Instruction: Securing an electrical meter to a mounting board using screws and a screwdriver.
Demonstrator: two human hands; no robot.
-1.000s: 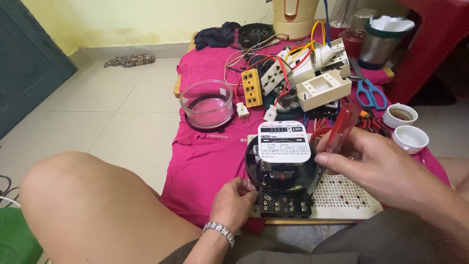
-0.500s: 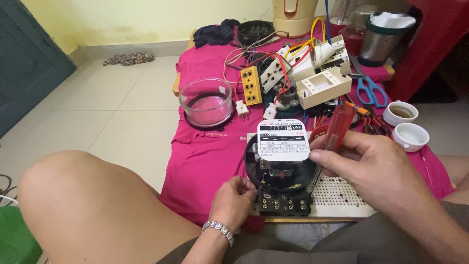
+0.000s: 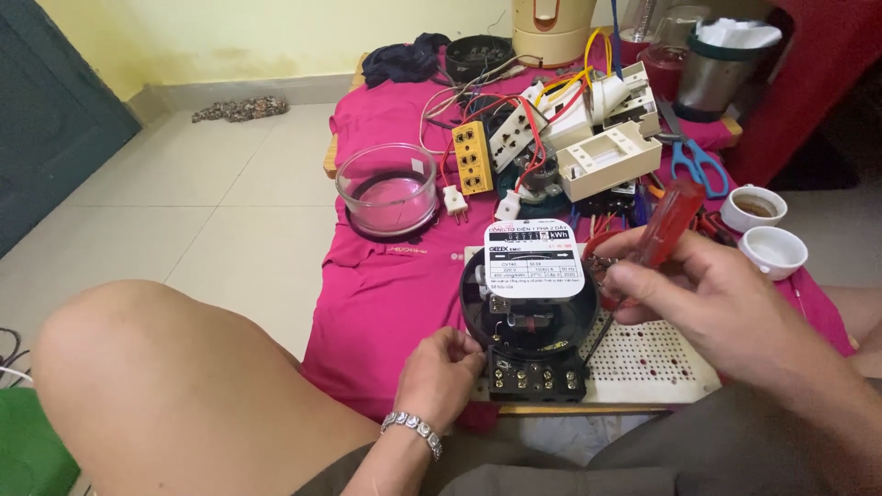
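Left hand fingers pinch the black meter base at seven o'clock; right hand clamped on a red screwdriver — glass dome at ten o'clock, cups at two.

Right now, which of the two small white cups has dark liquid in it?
The farther cup, beside the blue-handled scissors; the nearer cup looks empty.

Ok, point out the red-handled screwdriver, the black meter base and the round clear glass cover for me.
red-handled screwdriver point(image 3: 669, 219): head view, on the translucent red handle above the right hand's fingers.
black meter base point(image 3: 533, 332): head view, on the open inner part under the white plate.
round clear glass cover point(image 3: 387, 188): head view, on its side wall.
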